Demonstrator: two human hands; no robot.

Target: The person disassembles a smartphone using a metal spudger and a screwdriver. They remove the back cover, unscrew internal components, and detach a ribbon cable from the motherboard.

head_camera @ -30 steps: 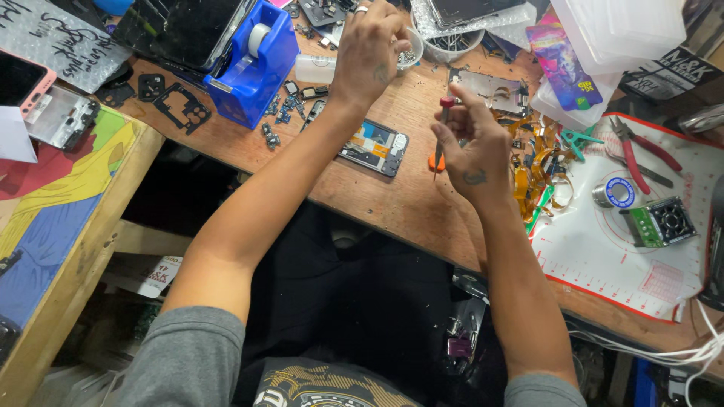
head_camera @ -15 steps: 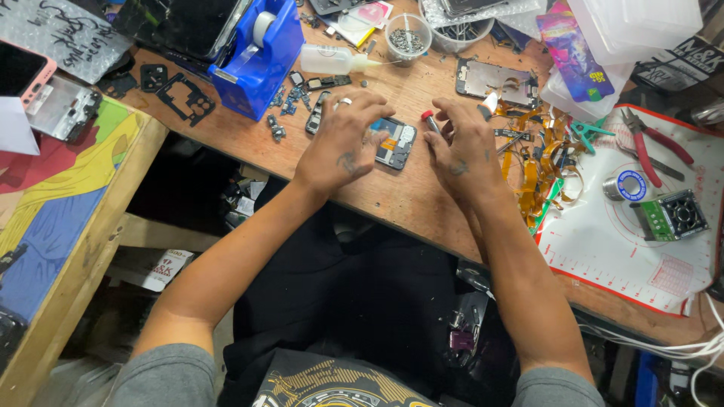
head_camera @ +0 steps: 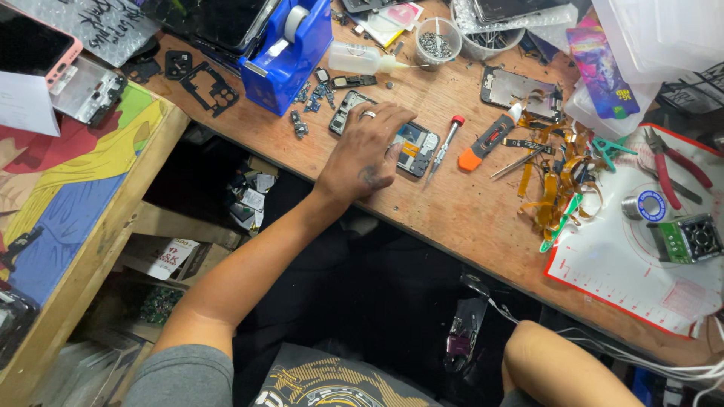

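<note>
1. Head view: my left hand [head_camera: 367, 153] lies flat on the opened phone [head_camera: 413, 148] near the middle of the tabletop [head_camera: 467, 218]. The fingers are spread and pressing down on it rather than gripping, likely to stop it sliding.
2. My right hand is out of view; only the forearm [head_camera: 562, 365] shows, below the tabletop's near edge, so I cannot tell how its fingers stand.
3. A red-capped screwdriver [head_camera: 446, 143] lies just beside the phone on its right, with an orange-handled tool [head_camera: 486, 141] beyond it, both within easy reach.
4. The blue tape dispenser [head_camera: 290, 45] crowds the far left edge.
5. Orange ribbon cables [head_camera: 554, 177] clutter the right side.
6. Bare wood runs along the near edge, giving room to move.
</note>
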